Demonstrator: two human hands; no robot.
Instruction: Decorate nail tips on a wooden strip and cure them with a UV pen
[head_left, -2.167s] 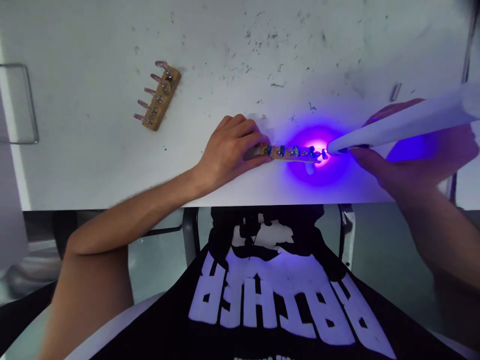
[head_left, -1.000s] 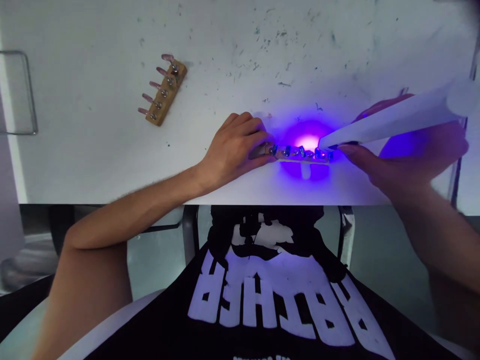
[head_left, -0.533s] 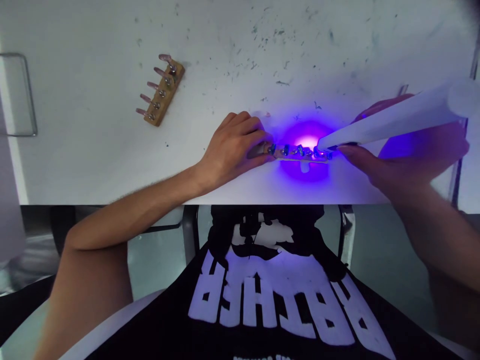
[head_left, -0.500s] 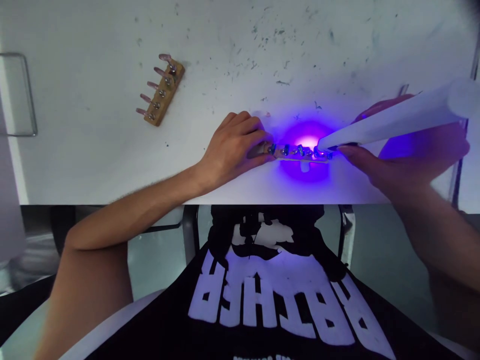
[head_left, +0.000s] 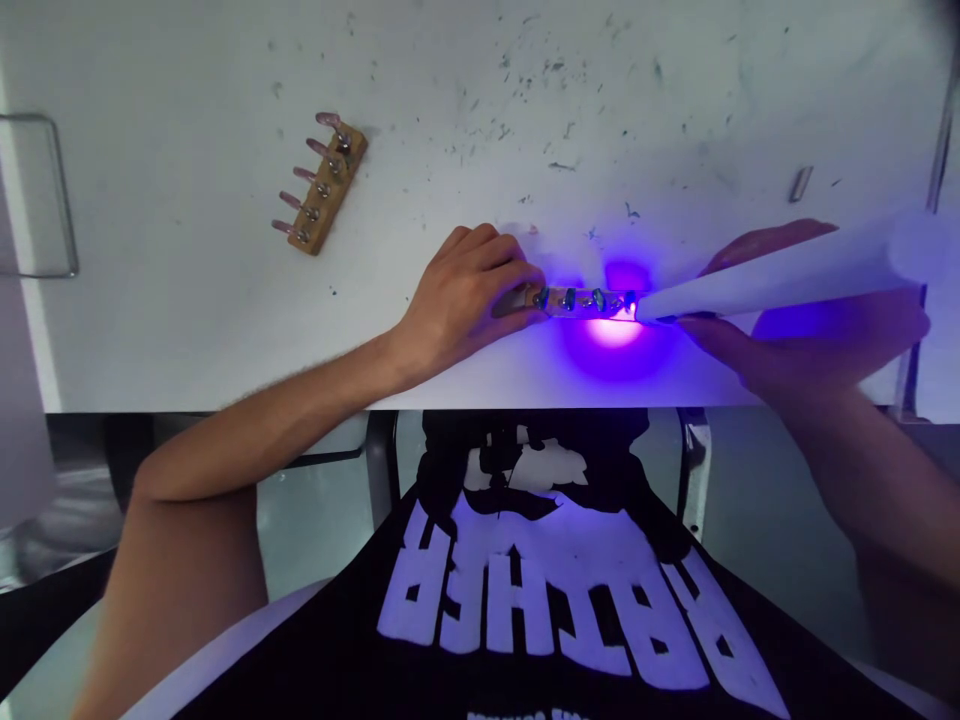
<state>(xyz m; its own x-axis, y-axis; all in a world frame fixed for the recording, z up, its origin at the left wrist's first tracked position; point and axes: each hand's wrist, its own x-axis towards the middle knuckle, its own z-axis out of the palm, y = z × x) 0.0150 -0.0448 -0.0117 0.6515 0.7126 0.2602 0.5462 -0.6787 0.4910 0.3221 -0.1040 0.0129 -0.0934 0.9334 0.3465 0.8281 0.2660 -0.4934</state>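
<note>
My left hand (head_left: pixel 472 290) pinches the left end of a narrow nail tip stand (head_left: pixel 555 300), which carries several dark, shiny nail tips in a row. My right hand (head_left: pixel 802 320) is closed around a white handheld UV lamp (head_left: pixel 780 275), with the thumb along its lower side. The lamp's narrow tip is at the stand's right end and throws violet light over the tips and the table just below. That glare and the lamp hide the stand's rightmost part.
A second wooden stand (head_left: pixel 330 195) with several pinkish clear nail tips lies at the upper left of the white table (head_left: pixel 225 330). A small metallic bar (head_left: pixel 800 184) is at the right. Dark specks mark the tabletop. A metal handle (head_left: pixel 71 200) shows at the left edge.
The lamp in my right hand has tilted and shifted slightly down, so the bright spot moved from above the stand to below it. My left hand has kept still.
</note>
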